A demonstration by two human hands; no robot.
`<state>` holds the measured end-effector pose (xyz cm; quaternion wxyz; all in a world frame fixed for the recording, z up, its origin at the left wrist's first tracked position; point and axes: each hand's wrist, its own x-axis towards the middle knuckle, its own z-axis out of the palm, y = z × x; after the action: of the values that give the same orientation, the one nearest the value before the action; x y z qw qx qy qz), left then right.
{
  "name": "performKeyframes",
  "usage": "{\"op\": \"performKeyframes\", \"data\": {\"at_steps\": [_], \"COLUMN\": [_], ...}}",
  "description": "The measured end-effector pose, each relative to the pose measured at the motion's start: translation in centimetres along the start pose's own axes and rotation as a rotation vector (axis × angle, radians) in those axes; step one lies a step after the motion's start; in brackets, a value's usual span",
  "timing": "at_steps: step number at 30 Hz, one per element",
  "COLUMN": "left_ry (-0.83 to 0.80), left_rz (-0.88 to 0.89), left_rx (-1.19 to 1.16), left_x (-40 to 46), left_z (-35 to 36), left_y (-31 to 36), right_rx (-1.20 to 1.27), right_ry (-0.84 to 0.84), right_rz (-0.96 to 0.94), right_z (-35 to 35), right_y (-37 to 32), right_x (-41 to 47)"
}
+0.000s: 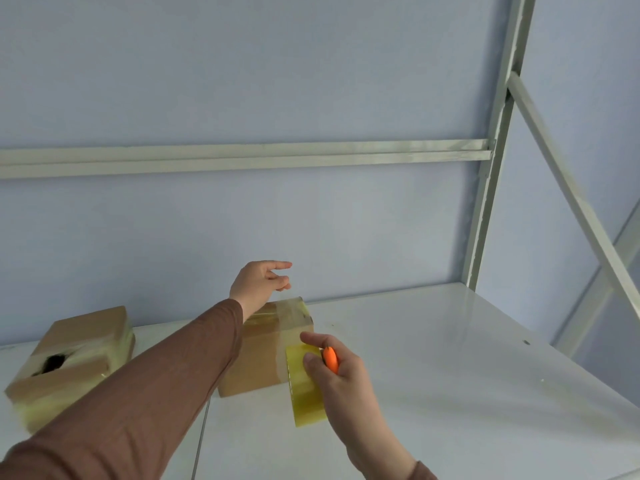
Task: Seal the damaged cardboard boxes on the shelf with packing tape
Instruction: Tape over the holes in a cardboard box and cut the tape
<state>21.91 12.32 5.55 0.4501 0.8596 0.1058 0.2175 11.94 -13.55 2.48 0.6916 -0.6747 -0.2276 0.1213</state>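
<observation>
The right hand is curled around a roll of yellowish packing tape, thumb on the roll's outer face, and an orange cutter pokes out between its fingers just above the roll. The left hand reaches forward over the far top edge of the middle cardboard box, its fingers loosely spread and pointing right; a thin clear strip of tape seems to hang from the fingertips down to the box top, though whether the fingers actually pinch it I cannot tell. A brown sleeve covers the left forearm, which crosses in front of the box's left side. That box stands on the white shelf near the back wall, with glossy tape already wrapped across its top and down its front right corner; the roll is held just in front of that corner. To the left, apart from it, a second cardboard box sits on the same shelf, banded with tape along its edges and showing a dark ragged hole in its top. Behind both rises a pale blue wall, crossed by a grey-green metal shelf rail, and at the right an upright post of the rack with a diagonal brace runs down to the shelf surface.
</observation>
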Motion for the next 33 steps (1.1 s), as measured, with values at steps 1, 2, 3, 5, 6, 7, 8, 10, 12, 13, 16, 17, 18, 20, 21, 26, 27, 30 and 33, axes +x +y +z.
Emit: {"op": "performKeyframes", "data": {"at_steps": [1,2,3,5,6,7,8,10,12,13,16,17,18,20,21,26,27,30,33], "left_ry": [-0.006,-0.017,-0.032,-0.058,-0.068,-0.088,-0.122,-0.178,-0.156,-0.088,0.241,0.264,0.19,-0.14,-0.305,-0.432,-0.407,-0.096,-0.024], "left_rz": [-0.014,-0.032,-0.055,-0.104,-0.132,-0.169,-0.219,-0.343,-0.393,-0.359,-0.028,0.081,0.157,0.178,0.147,-0.019,-0.019,0.151,0.393], "left_rx": [0.022,0.046,0.073,0.152,0.192,0.217,0.226,0.238,0.269,0.296,0.186,0.127,0.118,0.287,0.407,0.564,0.581,0.542,0.408], "left_x": [0.2,0.2,0.3,0.5,0.8,1.2,1.6,2.2,2.2,2.1,0.8,0.5,0.1,-0.5,-0.9,-0.7,-0.7,-2.0,-3.8], "left_z": [0.0,0.2,0.4,0.9,1.0,1.0,0.8,0.6,0.9,1.1,1.2,0.7,0.1,-0.8,-0.8,0.3,0.4,-0.1,-2.3], "left_y": [-0.4,-0.8,-1.2,-1.9,-2.2,-2.4,-2.4,-2.2,-2.2,-2.1,-1.6,-1.5,-1.3,-1.3,-1.4,-1.4,-1.2,-1.1,-0.4], "right_rx": [-0.005,-0.008,-0.008,0.001,0.006,0.013,0.024,0.037,0.034,0.037,0.037,0.037,0.038,0.041,0.042,0.081,0.087,0.099,0.094], "right_ry": [0.001,0.002,0.004,0.009,0.014,0.019,0.023,0.029,0.03,0.028,0.017,0.011,0.005,-0.002,-0.003,-0.016,-0.012,-0.003,-0.02], "right_rz": [0.013,0.023,0.031,0.039,0.044,0.048,0.05,0.054,0.051,0.048,0.044,0.044,0.048,0.055,0.056,0.057,0.061,0.056,0.044], "right_z": [0.1,0.2,0.3,0.4,0.4,0.4,0.4,0.4,0.4,0.4,0.2,0.2,0.1,0.1,0.1,0.3,0.3,0.1,0.1], "right_y": [0.0,0.1,0.2,0.5,0.6,0.8,0.9,1.0,1.1,1.1,1.1,1.2,1.3,1.6,1.8,2.4,2.5,2.9,3.0], "right_x": [0.3,0.4,0.4,0.6,0.6,0.7,0.8,1.0,1.0,1.1,1.1,1.2,1.2,1.3,1.3,1.6,1.7,1.7,1.6]}}
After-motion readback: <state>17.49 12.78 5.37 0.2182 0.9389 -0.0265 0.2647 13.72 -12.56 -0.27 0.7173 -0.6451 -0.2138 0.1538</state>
